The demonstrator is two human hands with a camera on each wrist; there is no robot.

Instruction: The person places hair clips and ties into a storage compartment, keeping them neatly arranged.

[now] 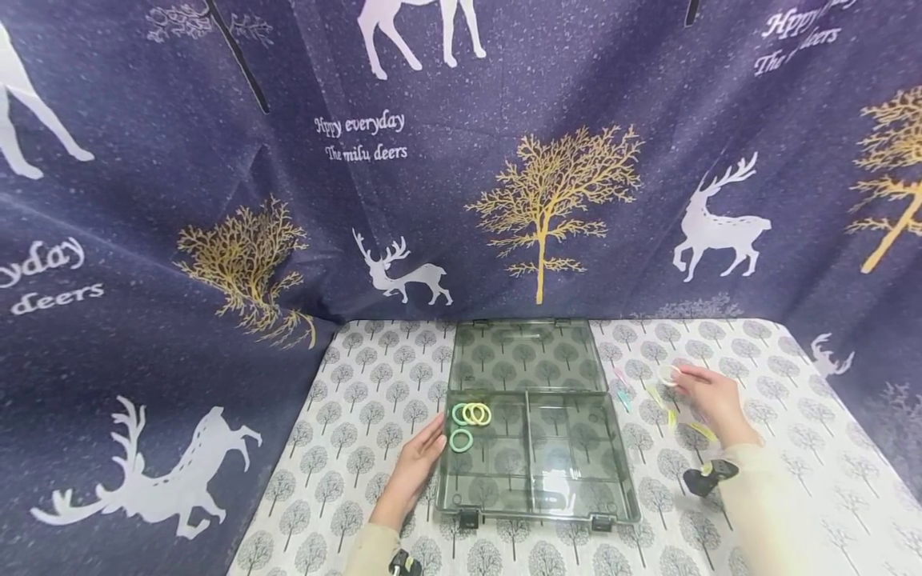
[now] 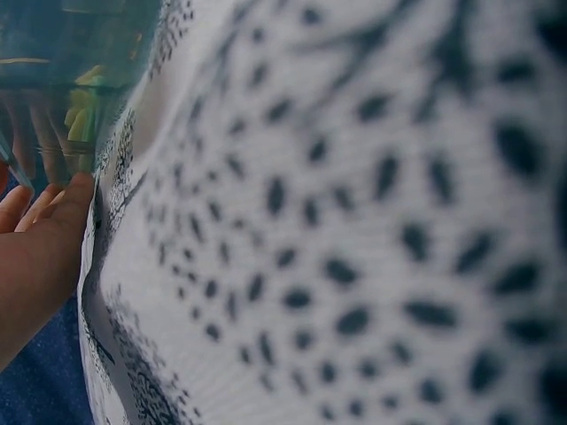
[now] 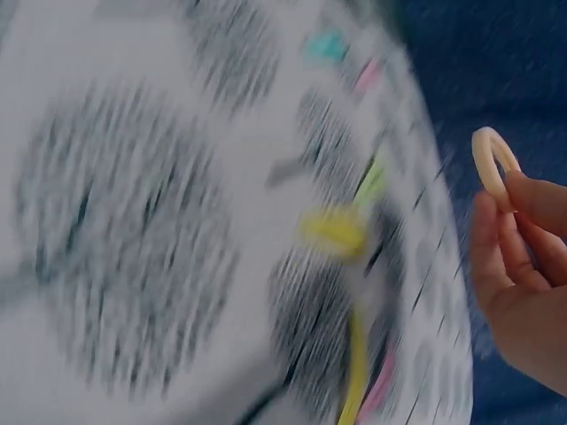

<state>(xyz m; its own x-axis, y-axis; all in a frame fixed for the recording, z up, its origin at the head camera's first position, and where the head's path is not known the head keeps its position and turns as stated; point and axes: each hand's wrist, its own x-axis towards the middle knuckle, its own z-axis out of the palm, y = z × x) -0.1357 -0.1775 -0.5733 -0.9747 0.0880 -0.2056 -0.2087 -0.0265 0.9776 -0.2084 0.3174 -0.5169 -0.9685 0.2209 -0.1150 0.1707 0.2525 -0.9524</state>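
Observation:
My right hand (image 1: 709, 398) pinches a pale cream ring (image 3: 488, 168) between thumb and fingers, above the cloth to the right of the box. An open, see-through green box (image 1: 529, 392) lies flat, its lid (image 1: 529, 354) folded back toward the wall. At the box's left side, my left hand (image 1: 418, 460) rests its fingers against the outer wall. In the left compartment lie a row of overlapping green and yellow rings (image 1: 477, 414) and a separate green ring (image 1: 461, 440) in front of them.
Right of the box, thin teal (image 1: 623, 400), pink (image 1: 619, 374) and yellow (image 1: 703, 431) pieces are scattered on the tree-print cloth (image 1: 360, 416); their kind is unclear. A divider (image 1: 529, 448) splits the box. A dark blue deer-print curtain (image 1: 446, 200) hangs behind.

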